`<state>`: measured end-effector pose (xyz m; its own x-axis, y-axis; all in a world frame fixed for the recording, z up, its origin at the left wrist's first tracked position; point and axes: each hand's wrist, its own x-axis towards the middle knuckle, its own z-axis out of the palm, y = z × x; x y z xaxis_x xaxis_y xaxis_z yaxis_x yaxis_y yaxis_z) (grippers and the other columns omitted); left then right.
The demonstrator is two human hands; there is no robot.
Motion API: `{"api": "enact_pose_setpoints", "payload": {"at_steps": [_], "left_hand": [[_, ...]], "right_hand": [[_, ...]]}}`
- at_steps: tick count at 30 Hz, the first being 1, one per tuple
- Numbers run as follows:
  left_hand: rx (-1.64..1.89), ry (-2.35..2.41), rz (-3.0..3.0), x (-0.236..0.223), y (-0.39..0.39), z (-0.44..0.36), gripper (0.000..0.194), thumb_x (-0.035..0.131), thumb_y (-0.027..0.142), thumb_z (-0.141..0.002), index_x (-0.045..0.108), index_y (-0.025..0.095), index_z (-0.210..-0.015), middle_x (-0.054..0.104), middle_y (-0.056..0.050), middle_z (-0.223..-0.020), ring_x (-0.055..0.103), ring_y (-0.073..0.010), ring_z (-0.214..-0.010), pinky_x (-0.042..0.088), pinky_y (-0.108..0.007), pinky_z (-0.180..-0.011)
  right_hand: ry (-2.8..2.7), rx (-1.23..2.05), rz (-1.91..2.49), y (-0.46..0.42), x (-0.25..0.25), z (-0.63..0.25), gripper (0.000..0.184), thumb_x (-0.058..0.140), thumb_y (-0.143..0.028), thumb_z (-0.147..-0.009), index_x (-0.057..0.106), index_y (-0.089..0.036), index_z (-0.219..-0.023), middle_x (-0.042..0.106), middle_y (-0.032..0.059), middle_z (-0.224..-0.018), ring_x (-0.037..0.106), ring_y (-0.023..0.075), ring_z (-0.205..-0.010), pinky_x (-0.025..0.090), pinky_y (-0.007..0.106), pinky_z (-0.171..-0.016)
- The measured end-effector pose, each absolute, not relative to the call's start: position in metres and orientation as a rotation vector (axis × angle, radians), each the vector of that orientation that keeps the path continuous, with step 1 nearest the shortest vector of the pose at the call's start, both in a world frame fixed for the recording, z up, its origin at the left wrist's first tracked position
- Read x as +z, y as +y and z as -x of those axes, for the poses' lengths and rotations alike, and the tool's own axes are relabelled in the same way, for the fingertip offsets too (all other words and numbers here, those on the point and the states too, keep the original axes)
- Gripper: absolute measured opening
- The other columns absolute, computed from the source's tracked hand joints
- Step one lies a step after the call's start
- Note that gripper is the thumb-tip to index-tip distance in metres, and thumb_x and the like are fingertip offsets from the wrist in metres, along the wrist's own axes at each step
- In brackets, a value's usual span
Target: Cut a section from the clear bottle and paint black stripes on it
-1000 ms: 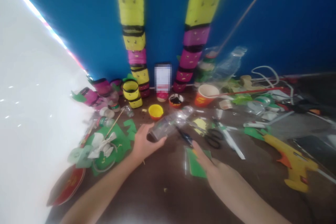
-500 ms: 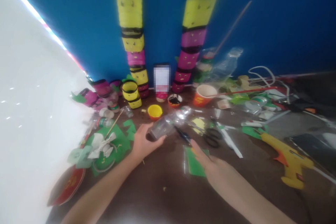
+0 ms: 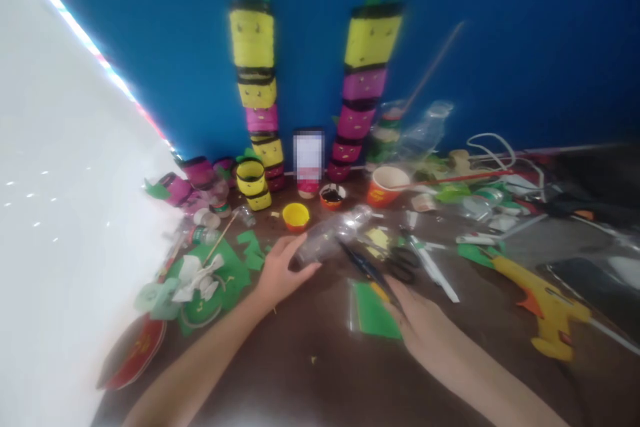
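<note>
A clear plastic bottle (image 3: 333, 235) lies tilted on the dark table, its narrow end pointing away to the right. My left hand (image 3: 284, 272) grips its near end between thumb and fingers. Closed round a dark, slim pointed tool (image 3: 364, 263) with a yellow-orange part, my right hand (image 3: 407, 310) keeps the tip close beside the bottle; blur hides the tool's exact kind and whether it touches. A green sheet (image 3: 376, 310) in a clear sleeve lies below the tool. Black-handled scissors (image 3: 403, 265) rest just beyond my right hand.
Yellow and magenta bottle-pot columns, left (image 3: 254, 40) and right (image 3: 373, 40), stand against the blue wall. Paint cups, yellow (image 3: 296, 216) and black (image 3: 333, 196), sit behind the bottle. A yellow glue gun (image 3: 540, 300) lies right, green scraps (image 3: 233, 267) left, a red bowl (image 3: 135, 353) at the table edge.
My right hand has shifted right and slightly down with the tool. My left hand and the bottle appear slightly farther right. The view has tilted a little, lowering the background columns in the picture.
</note>
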<state>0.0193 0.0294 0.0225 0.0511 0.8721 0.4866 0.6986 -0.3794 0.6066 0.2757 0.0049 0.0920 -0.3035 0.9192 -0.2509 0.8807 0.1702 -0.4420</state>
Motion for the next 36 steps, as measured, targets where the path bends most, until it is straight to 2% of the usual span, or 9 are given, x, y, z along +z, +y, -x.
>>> {"api": "enact_pose_setpoints", "payload": {"at_steps": [2, 5, 10, 13, 18, 23, 28, 32, 36], "left_hand": [[1.251, 1.608, -2.127, 0.022, 0.03, -0.02, 0.055, 0.069, 0.039, -0.074, 0.052, 0.023, -0.124, 0.062, -0.009, -0.109, 0.061, -0.0218, -0.102, 0.053, -0.038, -0.088], [1.264, 1.606, -2.134, 0.022, 0.031, -0.02, 0.054, 0.068, 0.038, -0.075, 0.052, 0.022, -0.124, 0.062, -0.009, -0.108, 0.061, -0.0216, -0.1, 0.053, -0.037, -0.087], [1.288, 1.624, -2.129, 0.023, 0.032, -0.019, 0.054, 0.069, 0.037, -0.074, 0.052, 0.022, -0.123, 0.062, -0.009, -0.107, 0.062, -0.0219, -0.1, 0.054, -0.038, -0.087], [1.292, 1.613, -2.131, 0.022, 0.033, -0.018, 0.053, 0.069, 0.037, -0.074, 0.052, 0.021, -0.123, 0.062, -0.01, -0.107, 0.061, -0.0217, -0.1, 0.053, -0.037, -0.087], [1.291, 1.592, -2.133, 0.023, 0.032, -0.018, 0.054, 0.07, 0.037, -0.074, 0.053, 0.02, -0.123, 0.062, -0.01, -0.107, 0.061, -0.021, -0.1, 0.053, -0.036, -0.088], [1.284, 1.608, -2.13, 0.025, 0.032, -0.019, 0.051, 0.069, 0.037, -0.074, 0.055, 0.021, -0.12, 0.063, -0.009, -0.107, 0.061, -0.0207, -0.1, 0.053, -0.036, -0.087], [1.298, 1.623, -2.106, 0.027, 0.032, -0.02, 0.051, 0.07, 0.036, -0.073, 0.056, 0.022, -0.119, 0.064, -0.009, -0.105, 0.063, -0.0214, -0.098, 0.054, -0.037, -0.085], [1.337, 1.619, -2.089, 0.029, 0.031, -0.022, 0.049, 0.07, 0.035, -0.073, 0.057, 0.021, -0.118, 0.065, -0.009, -0.104, 0.064, -0.021, -0.095, 0.055, -0.037, -0.085], [1.357, 1.628, -2.092, 0.029, 0.031, -0.023, 0.047, 0.069, 0.035, -0.073, 0.058, 0.021, -0.117, 0.065, -0.009, -0.103, 0.064, -0.021, -0.095, 0.055, -0.037, -0.084]], "right_hand": [[-2.317, 0.889, 1.771, 0.007, 0.085, -0.274, 0.051, 0.03, -0.013, -0.084, 0.046, -0.007, -0.132, 0.065, 0.0197, -0.113, 0.066, 0.0227, -0.099, 0.052, 0.03, -0.078], [-2.329, 0.905, 1.703, 0.012, 0.076, -0.276, 0.064, 0.028, -0.005, -0.08, 0.027, -0.009, -0.144, 0.058, 0.0193, -0.126, 0.066, 0.019, -0.1, 0.053, 0.028, -0.077], [-2.418, 0.582, 1.681, 0.014, 0.075, -0.285, 0.051, 0.032, -0.017, -0.087, 0.042, -0.013, -0.137, 0.069, 0.0141, -0.107, 0.07, 0.0238, -0.085, 0.056, 0.032, -0.067], [-2.407, 0.538, 1.642, 0.013, 0.077, -0.286, 0.049, 0.034, -0.021, -0.09, 0.042, -0.016, -0.138, 0.068, 0.0115, -0.111, 0.068, 0.0227, -0.093, 0.056, 0.029, -0.069], [-2.452, 0.702, 1.626, 0.014, 0.075, -0.288, 0.058, 0.034, -0.009, -0.084, 0.034, -0.019, -0.142, 0.068, 0.0095, -0.111, 0.069, 0.0175, -0.088, 0.055, 0.026, -0.07], [-2.456, 0.837, 1.578, 0.018, 0.071, -0.292, 0.075, 0.032, 0.002, -0.074, 0.029, -0.025, -0.144, 0.065, 0.005, -0.118, 0.066, 0.0145, -0.097, 0.054, 0.02, -0.07], [-2.474, 0.722, 1.588, 0.017, 0.062, -0.29, 0.082, 0.039, 0.0, -0.068, 0.031, -0.029, -0.144, 0.067, 0.0041, -0.115, 0.069, 0.0196, -0.09, 0.054, 0.023, -0.066], [-2.491, 0.667, 1.596, 0.016, 0.056, -0.29, 0.08, 0.04, -0.004, -0.069, 0.029, -0.028, -0.145, 0.069, 0.0053, -0.111, 0.07, 0.0202, -0.088, 0.052, 0.024, -0.062], [-2.508, 0.621, 1.62, 0.017, 0.052, -0.293, 0.078, 0.042, -0.006, -0.071, 0.03, -0.03, -0.144, 0.071, 0.0053, -0.104, 0.07, 0.0195, -0.075, 0.05, 0.024, -0.058]]}}
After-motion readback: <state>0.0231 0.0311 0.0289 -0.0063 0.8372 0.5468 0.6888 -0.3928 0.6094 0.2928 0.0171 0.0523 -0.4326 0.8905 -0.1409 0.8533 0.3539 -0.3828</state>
